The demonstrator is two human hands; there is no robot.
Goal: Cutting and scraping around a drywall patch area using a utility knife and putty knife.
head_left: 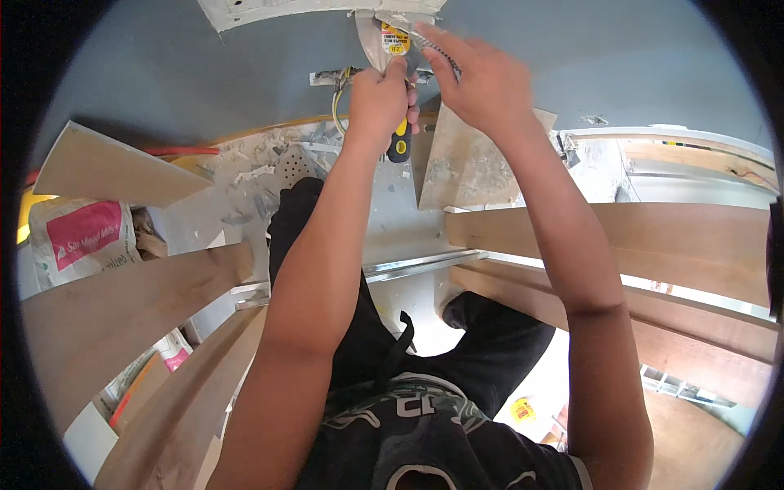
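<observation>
My left hand (380,102) is closed round the black and yellow handle of a wide putty knife (371,41). Its blade points up at the wall and bears a yellow label. Between the fingers and thumb of my right hand (490,86) is a thin grey strip with a ridged edge (439,53). The strip lies slantwise, its far end at the top of the putty knife's blade; its exact kind I cannot make out. Both hands are held close together in front of the grey wall (278,61), just below a white patched panel (314,10).
Loose wires (336,106) stick out of a wall opening behind my left hand. Wooden planks (686,245) flank me on both sides, with a metal bar (420,266) across between them. A board (461,163) leans below my right hand. A white and pink bag (86,237) stands at left.
</observation>
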